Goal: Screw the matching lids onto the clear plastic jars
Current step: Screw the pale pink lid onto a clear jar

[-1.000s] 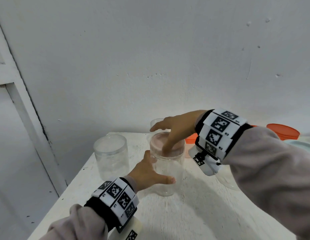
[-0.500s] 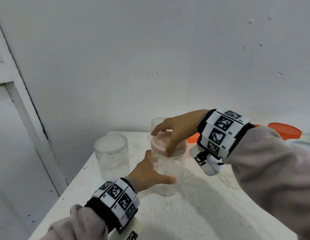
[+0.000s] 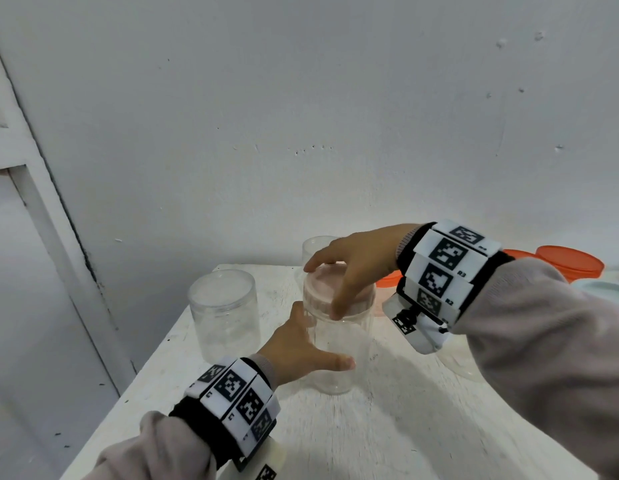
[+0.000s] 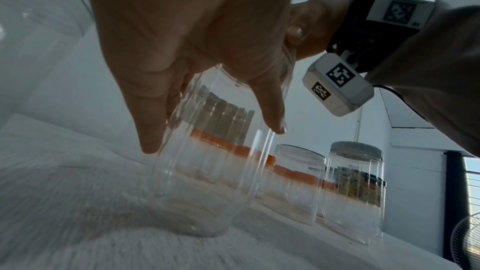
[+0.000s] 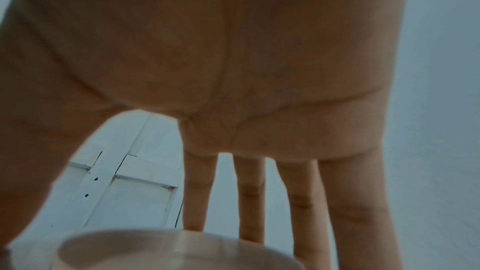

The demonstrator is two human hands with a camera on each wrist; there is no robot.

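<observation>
- The clear jar [image 3: 339, 344] stands near the middle of the desk [image 3: 387, 427], its body gripped by the left hand [image 3: 297, 351].
- The right hand [image 3: 356, 268] pinches the pink lid [image 3: 332, 292] by its rim.
- Best keep the lid level, brace the jar firmly, and twist without pressing sideways.

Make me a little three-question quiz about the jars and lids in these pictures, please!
1. True or false: the left hand holds the side of the clear jar standing on the white table.
2. What colour is the lid that the right hand grips? A) green B) pink C) black
3. Fill in: the wide jar to the left already wears a ___ lid.

Key: 1 true. 2 B. 3 clear.
</observation>
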